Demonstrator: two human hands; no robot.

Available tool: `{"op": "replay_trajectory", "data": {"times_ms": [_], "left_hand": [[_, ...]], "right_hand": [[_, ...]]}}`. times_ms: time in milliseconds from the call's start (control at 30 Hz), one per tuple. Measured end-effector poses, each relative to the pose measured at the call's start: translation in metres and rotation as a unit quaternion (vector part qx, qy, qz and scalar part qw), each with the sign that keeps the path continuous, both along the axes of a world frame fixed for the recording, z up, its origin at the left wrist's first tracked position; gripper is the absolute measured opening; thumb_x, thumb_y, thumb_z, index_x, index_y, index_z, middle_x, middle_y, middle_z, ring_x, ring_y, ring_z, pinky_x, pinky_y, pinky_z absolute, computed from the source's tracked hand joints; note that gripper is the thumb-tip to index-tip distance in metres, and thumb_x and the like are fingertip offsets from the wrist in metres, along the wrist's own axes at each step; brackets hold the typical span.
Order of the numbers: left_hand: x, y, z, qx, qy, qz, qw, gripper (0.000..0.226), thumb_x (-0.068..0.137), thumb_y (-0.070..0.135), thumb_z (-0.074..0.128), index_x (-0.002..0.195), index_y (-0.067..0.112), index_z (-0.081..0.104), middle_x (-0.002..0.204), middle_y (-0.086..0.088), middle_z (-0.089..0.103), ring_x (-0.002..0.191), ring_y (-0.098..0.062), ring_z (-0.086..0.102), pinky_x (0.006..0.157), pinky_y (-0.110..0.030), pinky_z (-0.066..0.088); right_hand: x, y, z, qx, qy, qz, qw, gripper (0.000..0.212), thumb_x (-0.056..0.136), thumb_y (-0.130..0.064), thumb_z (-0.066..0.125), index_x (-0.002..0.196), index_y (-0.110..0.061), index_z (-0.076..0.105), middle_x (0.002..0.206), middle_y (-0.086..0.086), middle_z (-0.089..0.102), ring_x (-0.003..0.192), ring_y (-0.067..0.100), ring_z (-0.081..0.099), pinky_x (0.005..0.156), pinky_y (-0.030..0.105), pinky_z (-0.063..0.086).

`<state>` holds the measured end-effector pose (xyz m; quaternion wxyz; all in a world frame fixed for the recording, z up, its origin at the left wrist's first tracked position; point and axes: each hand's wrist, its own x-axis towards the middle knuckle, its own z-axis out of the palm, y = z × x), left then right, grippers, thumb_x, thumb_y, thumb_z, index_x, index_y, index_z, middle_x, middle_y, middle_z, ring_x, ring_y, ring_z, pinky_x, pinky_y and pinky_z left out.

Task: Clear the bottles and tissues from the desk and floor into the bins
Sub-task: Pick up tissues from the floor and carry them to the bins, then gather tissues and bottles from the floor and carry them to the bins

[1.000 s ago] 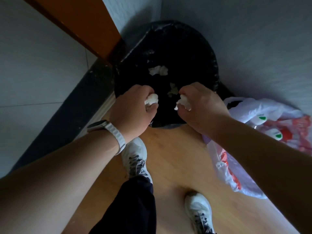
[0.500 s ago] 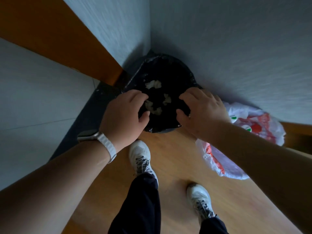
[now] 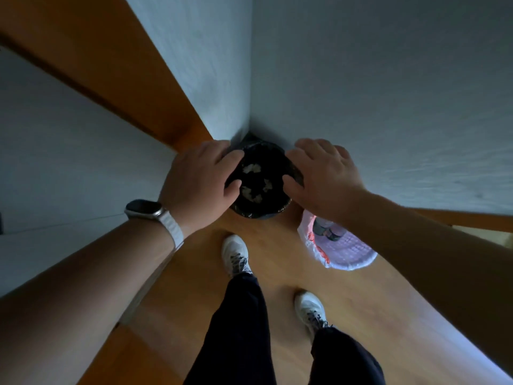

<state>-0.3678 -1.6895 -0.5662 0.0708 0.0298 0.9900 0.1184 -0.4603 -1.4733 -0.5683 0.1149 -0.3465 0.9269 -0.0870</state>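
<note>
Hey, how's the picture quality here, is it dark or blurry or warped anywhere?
Head view: dim overall, nearly black inside the bin, only pale tissues showing; head view: the wide-angle lens splays the walls; head view: the plastic bag looks soft and smeared.

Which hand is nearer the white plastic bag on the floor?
Right. The right hand hangs beside the plastic bag, at the right edge of the bin; the left hand is across the bin.

the wooden floor point(image 3: 277, 262) carries a black-lined bin point(image 3: 277, 210) in the corner, a white plastic bag point(image 3: 349, 251) just beside it.
</note>
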Motion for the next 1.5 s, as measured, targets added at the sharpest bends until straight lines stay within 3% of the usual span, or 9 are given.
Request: {"op": "replay_trajectory", "data": {"times_ms": [167,300,533,700,1067,1300,1500], "left_hand": [[0.011,0.002,0.085,-0.019,0.035,0.011,0.999,0.046,0.088,0.035,0.058,0.130,0.015,0.056,0.132,-0.012,0.055,0.121,-0.034,0.051,0.088,-0.046,0.043],[0.019,0.009,0.148,0.000,0.056,0.043,0.997,0.047,0.089,0.037,0.059,0.132,0.017,0.055,0.136,-0.010,0.054,0.125,-0.031,0.048,0.094,-0.046,0.041],[0.033,0.026,0.228,0.032,0.105,0.031,0.993,0.046,0.092,0.040,0.055,0.132,0.017,0.056,0.136,-0.009,0.054,0.126,-0.029,0.048,0.093,-0.043,0.042],[0.032,0.046,0.275,0.036,0.143,-0.052,0.988,0.046,0.094,0.039,0.051,0.132,0.013,0.055,0.133,-0.014,0.056,0.123,-0.031,0.050,0.095,-0.046,0.047],[0.071,0.171,0.362,-0.011,0.223,-0.188,0.957,0.049,0.090,0.040,0.048,0.128,0.014,0.060,0.131,-0.011,0.058,0.116,-0.033,0.054,0.092,-0.045,0.045],[0.117,0.286,0.391,-0.003,0.277,-0.291,0.916,0.046,0.085,0.040,0.054,0.123,0.016,0.064,0.126,-0.011,0.062,0.115,-0.032,0.056,0.090,-0.044,0.045],[0.148,0.386,0.412,0.016,0.306,-0.413,0.858,0.042,0.087,0.040,0.053,0.120,0.017,0.064,0.124,-0.008,0.063,0.115,-0.029,0.056,0.089,-0.044,0.045]], "right_hand": [[0.010,-0.004,0.089,0.003,0.034,0.015,0.999,0.044,0.080,-0.042,0.050,0.111,-0.014,0.063,0.113,0.008,0.062,0.104,0.032,0.057,0.090,0.043,0.043],[0.024,0.000,0.157,-0.001,0.045,0.005,0.999,0.049,0.082,-0.047,0.042,0.114,-0.016,0.063,0.122,0.009,0.061,0.110,0.032,0.056,0.091,0.045,0.045],[0.052,0.026,0.246,0.014,0.092,-0.027,0.995,0.047,0.081,-0.043,0.057,0.117,-0.013,0.061,0.124,0.011,0.060,0.112,0.035,0.055,0.090,0.046,0.044],[0.080,0.051,0.302,0.003,0.131,-0.070,0.989,0.053,0.084,-0.049,0.044,0.121,-0.014,0.060,0.128,0.011,0.058,0.116,0.033,0.054,0.092,0.047,0.044],[0.183,0.187,0.384,0.004,0.206,-0.195,0.959,0.047,0.092,-0.048,0.049,0.130,-0.021,0.053,0.136,0.004,0.053,0.125,0.028,0.047,0.099,0.046,0.039],[0.283,0.296,0.420,0.005,0.233,-0.296,0.926,0.049,0.090,-0.051,0.044,0.130,-0.023,0.052,0.134,0.000,0.052,0.128,0.026,0.044,0.102,0.045,0.037],[0.373,0.376,0.432,0.014,0.248,-0.410,0.877,0.051,0.089,-0.051,0.046,0.129,-0.022,0.054,0.135,0.003,0.053,0.129,0.027,0.044,0.103,0.046,0.037]]}}
